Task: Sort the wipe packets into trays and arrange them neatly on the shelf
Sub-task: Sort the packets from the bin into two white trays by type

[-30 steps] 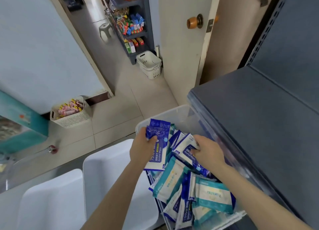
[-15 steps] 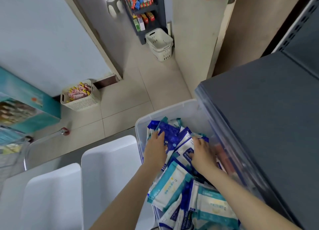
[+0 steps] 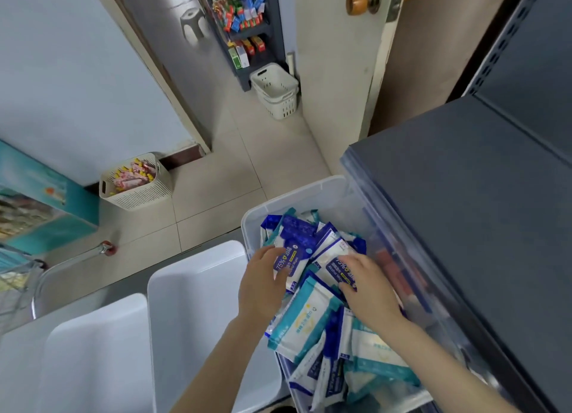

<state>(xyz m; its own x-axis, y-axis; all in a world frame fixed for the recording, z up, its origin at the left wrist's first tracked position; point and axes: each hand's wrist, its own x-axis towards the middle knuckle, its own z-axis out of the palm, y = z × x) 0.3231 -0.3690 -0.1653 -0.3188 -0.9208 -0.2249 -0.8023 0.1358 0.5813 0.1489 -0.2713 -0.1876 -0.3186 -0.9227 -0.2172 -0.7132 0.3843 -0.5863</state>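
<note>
While both hands reach into the clear bin [image 3: 297, 192] heaped with wipe packets [image 3: 306, 319], the left hand [image 3: 263, 285] curls its fingers and thumb round a dark blue packet [image 3: 297, 245] by the bin's left wall. The right hand [image 3: 368, 285] lies over a white-and-blue packet [image 3: 331, 261] mid-bin, and I cannot tell whether it grips. White trays [image 3: 192, 304] sit left of the bin, with the grey shelf [image 3: 464, 211] to its right.

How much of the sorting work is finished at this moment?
Nothing looks done: the white trays and the shelf show no packets. In hand: the left hand grips a blue packet in the clear bin; the right hand lies on a second blue packet. Left: sorting the whole pile, then shelving.
</note>
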